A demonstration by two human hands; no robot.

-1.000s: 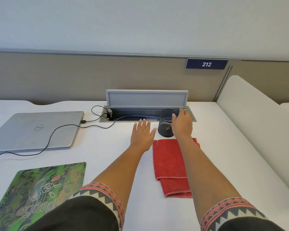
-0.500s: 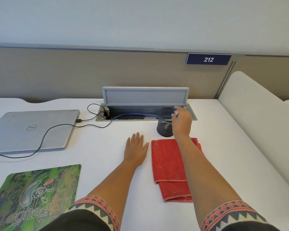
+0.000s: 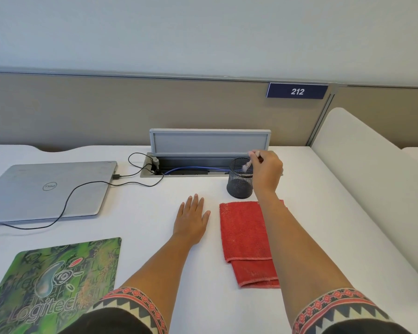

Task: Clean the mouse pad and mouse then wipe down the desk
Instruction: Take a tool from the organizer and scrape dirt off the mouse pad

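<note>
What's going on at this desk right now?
A person's right hand pinches a small pale-tipped tool at the rim of a black mesh cup. The left hand rests flat on the desk beside a folded red cloth. The green mouse pad lies untouched at the near left.

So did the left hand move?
Yes. The left hand slid back toward the person, away from the cable box; its fingertips now sit just past the red cloth's far edge.
</note>
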